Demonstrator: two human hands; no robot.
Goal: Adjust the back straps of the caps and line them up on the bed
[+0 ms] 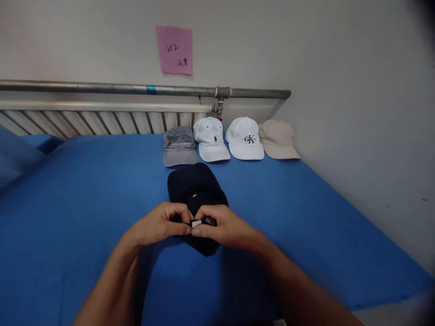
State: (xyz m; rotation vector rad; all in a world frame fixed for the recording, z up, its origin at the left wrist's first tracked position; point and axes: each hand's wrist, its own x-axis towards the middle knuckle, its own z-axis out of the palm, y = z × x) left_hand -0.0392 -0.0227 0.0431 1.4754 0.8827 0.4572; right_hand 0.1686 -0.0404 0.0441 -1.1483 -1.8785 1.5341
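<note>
A dark navy baseball cap [195,179] is in front of me at the middle of the blue-covered table, its brim pointing away and its inside partly showing. My left hand [163,222] pinches the cap's near edge, thumb and fingers closed. From the other side my right hand [224,224] grips the same edge, and the fingertips of both hands nearly meet. Between the thumbs shows a small whitish tag [196,223] on the dark band. The fingers cover part of the band, so how it is fastened there cannot be made out.
Along the back stand a grey cap [180,147], a white cap with a small horse logo [211,138], a white CK cap [244,138] and a beige cap [278,138]. Behind them run a metal pipe [102,88] and a radiator [118,122]. A pink note [174,50] hangs on the wall.
</note>
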